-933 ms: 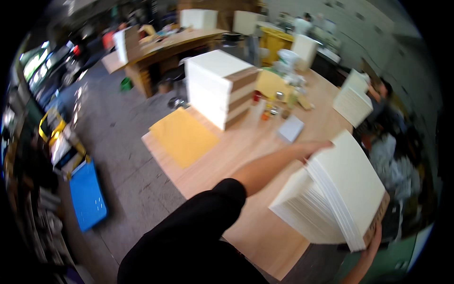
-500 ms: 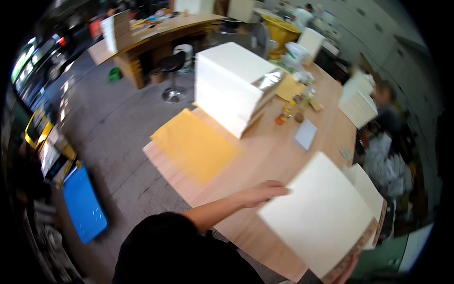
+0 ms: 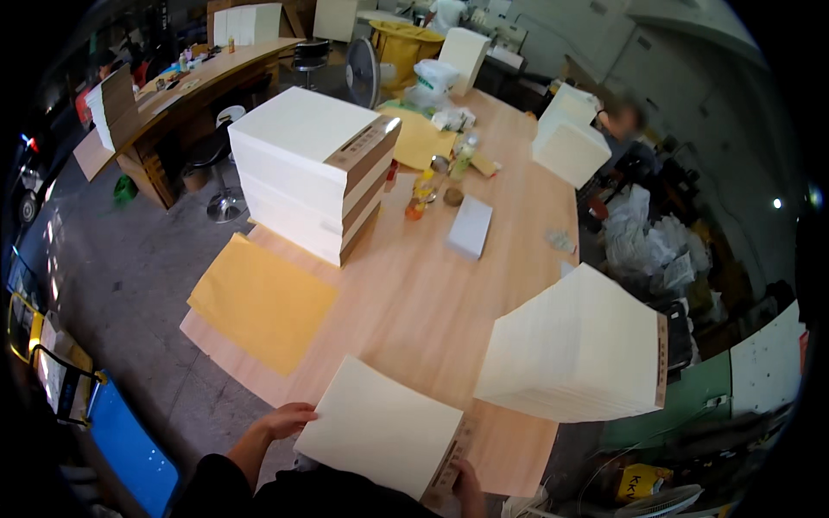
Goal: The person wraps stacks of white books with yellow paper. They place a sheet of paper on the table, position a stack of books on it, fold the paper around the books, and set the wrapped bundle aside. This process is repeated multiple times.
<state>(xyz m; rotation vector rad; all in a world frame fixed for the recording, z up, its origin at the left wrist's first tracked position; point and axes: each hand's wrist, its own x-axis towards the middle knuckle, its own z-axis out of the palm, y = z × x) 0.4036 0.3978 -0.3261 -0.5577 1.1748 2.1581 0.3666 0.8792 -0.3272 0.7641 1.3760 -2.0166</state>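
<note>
- Our left hand [image 3: 289, 420] grips the left edge of a thin cream paper bundle [image 3: 380, 427]; our right hand [image 3: 469, 485] pinches its brown-banded near corner.
- Just right of our right hand sits a thick cream paper stack [image 3: 579, 345] with a brown strip down its side.
- Ahead of our left hand, a yellow sheet [image 3: 263, 302] lies flat on the wooden table [image 3: 414, 302].
- Beyond it stands a tall white stack [image 3: 306, 168], brown labels on its end.
- Half a second ago we carried the thick stack; now it rests on the table.
</note>
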